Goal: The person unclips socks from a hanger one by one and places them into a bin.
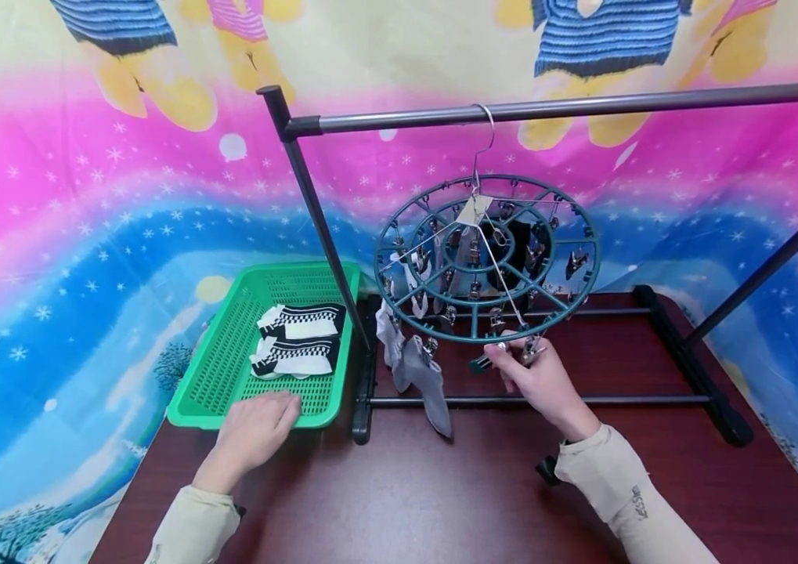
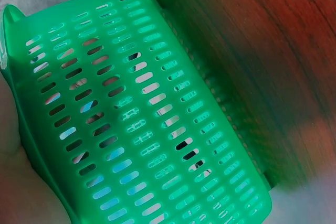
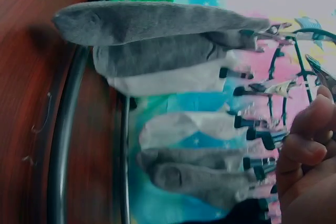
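Note:
My left hand (image 1: 258, 431) grips the near rim of a green plastic basket (image 1: 204, 376); in the left wrist view the slotted wall of the basket (image 2: 142, 124) fills the middle. Inside lie two bundles of black-and-white socks, one sock bundle (image 1: 303, 321) behind the other sock bundle (image 1: 296, 358). A round green drying hanger (image 1: 472, 338) hangs from a rail by its metal hook. At its near edge my right hand (image 1: 547, 384) pinches a metal clip (image 1: 531, 351). Grey socks (image 1: 427, 384) dangle at the hanger's left; the right wrist view shows grey socks (image 3: 136, 22) and a white sock (image 3: 168, 82) clipped up.
The black rack has a top rail (image 1: 399, 117), a left post (image 1: 314, 204) and a lower crossbar (image 1: 624, 400) above the dark red table (image 1: 427, 493). A patterned cloth (image 1: 88, 196) hangs behind. Several clips (image 1: 575, 262) surround the hanger.

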{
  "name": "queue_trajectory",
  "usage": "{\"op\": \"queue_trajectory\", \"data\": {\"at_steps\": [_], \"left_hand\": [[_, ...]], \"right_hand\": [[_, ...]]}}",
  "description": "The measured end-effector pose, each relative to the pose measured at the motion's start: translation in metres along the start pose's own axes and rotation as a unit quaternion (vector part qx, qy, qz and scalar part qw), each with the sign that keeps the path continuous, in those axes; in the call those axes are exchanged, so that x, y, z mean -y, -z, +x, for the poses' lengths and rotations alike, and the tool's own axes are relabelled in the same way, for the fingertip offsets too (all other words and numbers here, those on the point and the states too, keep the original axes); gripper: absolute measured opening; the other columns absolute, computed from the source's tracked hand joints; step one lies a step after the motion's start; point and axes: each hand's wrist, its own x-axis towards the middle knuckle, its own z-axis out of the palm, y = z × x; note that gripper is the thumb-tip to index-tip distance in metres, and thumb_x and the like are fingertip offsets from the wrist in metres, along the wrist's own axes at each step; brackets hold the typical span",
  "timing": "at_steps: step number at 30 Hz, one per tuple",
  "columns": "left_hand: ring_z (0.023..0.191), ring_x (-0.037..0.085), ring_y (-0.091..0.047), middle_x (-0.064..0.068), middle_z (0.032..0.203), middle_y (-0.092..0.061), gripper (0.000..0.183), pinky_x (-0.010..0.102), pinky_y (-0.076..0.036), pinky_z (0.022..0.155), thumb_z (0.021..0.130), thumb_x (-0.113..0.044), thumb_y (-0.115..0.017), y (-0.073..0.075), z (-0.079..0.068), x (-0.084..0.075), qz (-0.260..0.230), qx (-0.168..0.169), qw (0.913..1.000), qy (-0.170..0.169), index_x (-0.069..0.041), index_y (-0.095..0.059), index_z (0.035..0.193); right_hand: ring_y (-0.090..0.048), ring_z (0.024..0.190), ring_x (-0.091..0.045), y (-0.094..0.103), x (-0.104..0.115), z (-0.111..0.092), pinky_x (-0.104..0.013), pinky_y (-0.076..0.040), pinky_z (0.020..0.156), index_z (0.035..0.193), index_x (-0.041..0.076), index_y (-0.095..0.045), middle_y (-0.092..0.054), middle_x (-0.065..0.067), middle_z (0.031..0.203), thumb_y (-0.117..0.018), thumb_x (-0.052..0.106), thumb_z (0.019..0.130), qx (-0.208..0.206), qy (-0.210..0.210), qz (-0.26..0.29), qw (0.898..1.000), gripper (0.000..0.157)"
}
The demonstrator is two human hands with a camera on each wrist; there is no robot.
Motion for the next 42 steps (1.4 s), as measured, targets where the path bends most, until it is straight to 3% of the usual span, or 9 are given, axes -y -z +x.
{"op": "queue_trajectory", "data": {"at_steps": [4, 11, 17, 26, 33, 42], "left_hand": [[0.069, 0.012, -0.058, -0.011, 0.069, -0.049, 0.044, 0.029, -0.036, 0.055, 0.108, -0.03, -0.045, -0.001, 0.001, 0.002, 0.0, -0.002, 1.0, -0.002, -0.026, -0.042, 0.065], [0.064, 0.008, -0.048, -0.01, 0.066, -0.041, 0.045, 0.028, -0.034, 0.054, 0.109, -0.03, -0.044, -0.001, 0.001, 0.002, -0.002, 0.002, 1.0, -0.002, -0.026, -0.041, 0.064], [0.063, 0.008, -0.047, -0.009, 0.065, -0.041, 0.045, 0.028, -0.033, 0.053, 0.109, -0.031, -0.043, 0.0, 0.002, 0.001, 0.0, 0.009, 1.0, 0.003, -0.025, -0.041, 0.065], [0.069, 0.011, -0.055, -0.01, 0.069, -0.047, 0.045, 0.029, -0.035, 0.055, 0.109, -0.031, -0.043, 0.0, 0.002, 0.0, 0.003, 0.015, 0.9998, 0.009, -0.026, -0.042, 0.064], [0.075, 0.014, -0.063, -0.01, 0.075, -0.057, 0.045, 0.029, -0.037, 0.056, 0.109, -0.031, -0.044, -0.001, 0.001, 0.0, 0.003, 0.008, 0.9999, 0.009, -0.027, -0.045, 0.064], [0.066, 0.009, -0.052, -0.01, 0.068, -0.048, 0.045, 0.028, -0.034, 0.054, 0.108, -0.029, -0.045, -0.001, 0.001, 0.0, 0.005, -0.005, 1.0, 0.006, -0.026, -0.042, 0.063]], "right_hand": [[-0.046, 0.05, -0.023, 0.008, -0.003, -0.002, -0.035, -0.042, 0.056, 0.088, -0.005, -0.063, -0.046, -0.007, 0.055, -0.06, 0.009, 0.105, -0.034, 0.004, 0.009, 0.999, 0.022], [-0.045, 0.049, -0.022, 0.015, -0.006, -0.004, -0.037, -0.036, 0.05, 0.078, -0.005, -0.055, -0.044, -0.01, 0.054, -0.057, 0.006, 0.106, -0.073, 0.01, 0.036, 0.997, 0.03], [-0.044, 0.048, -0.019, 0.02, -0.007, -0.004, -0.038, -0.035, 0.048, 0.076, -0.007, -0.051, -0.044, -0.006, 0.055, -0.056, 0.004, 0.105, -0.102, 0.018, 0.058, 0.993, 0.031], [-0.043, 0.047, -0.019, 0.026, -0.01, -0.002, -0.033, -0.037, 0.046, 0.071, -0.004, -0.046, -0.041, -0.009, 0.057, -0.054, 0.003, 0.106, -0.127, 0.04, 0.088, 0.987, 0.036], [-0.043, 0.046, -0.018, 0.029, -0.011, -0.001, -0.036, -0.033, 0.045, 0.082, -0.017, -0.052, -0.04, -0.01, 0.056, -0.054, 0.004, 0.106, -0.143, 0.049, 0.088, 0.985, 0.032], [-0.045, 0.047, -0.017, 0.03, -0.012, 0.0, -0.031, -0.036, 0.045, 0.087, -0.022, -0.051, -0.043, -0.007, 0.057, -0.054, 0.007, 0.107, -0.14, 0.037, 0.074, 0.987, 0.035]]}}
